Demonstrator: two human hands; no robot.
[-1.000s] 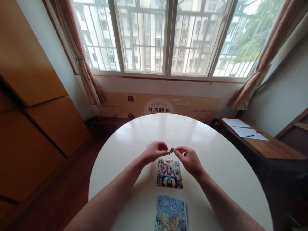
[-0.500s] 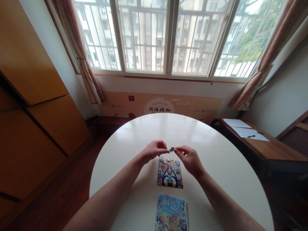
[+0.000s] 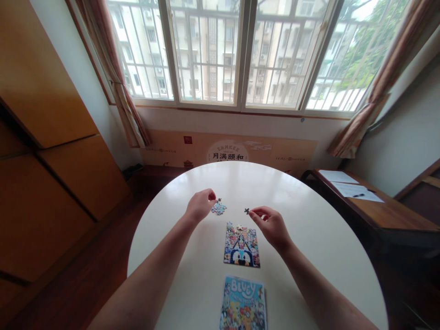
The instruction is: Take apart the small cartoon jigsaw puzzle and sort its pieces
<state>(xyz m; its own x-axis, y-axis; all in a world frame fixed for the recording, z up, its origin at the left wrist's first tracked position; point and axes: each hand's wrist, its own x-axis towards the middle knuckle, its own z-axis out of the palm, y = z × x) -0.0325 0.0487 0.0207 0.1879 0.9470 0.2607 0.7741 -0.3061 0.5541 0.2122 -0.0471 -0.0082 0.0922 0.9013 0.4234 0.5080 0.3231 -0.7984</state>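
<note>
Between thumb and fingers, my left hand [image 3: 202,204] pinches a small jigsaw piece [image 3: 219,200], just above a little heap of loose pieces [image 3: 219,209]. My right hand [image 3: 271,223] holds another dark jigsaw piece [image 3: 246,211] by its edge, raised over the table. Below and between the hands lies the partly assembled jigsaw puzzle [image 3: 242,247], showing a blue cartoon dog among many colourful figures. A pale loose piece [image 3: 239,227] rests at its upper edge. Nearest me is the light-blue "Bluey" box or picture card [image 3: 243,302].
A round white table [image 3: 295,192] carries everything. To the right stands a wooden side table [image 3: 388,211] with papers [image 3: 355,190] and a dark object on them. Wooden cabinets [image 3: 51,192] are at the left, and barred windows [image 3: 240,55] face me.
My left hand has moved left and away from my right hand, to the heap of pieces, which is now uncovered. The right hand stays nearly still with its piece.
</note>
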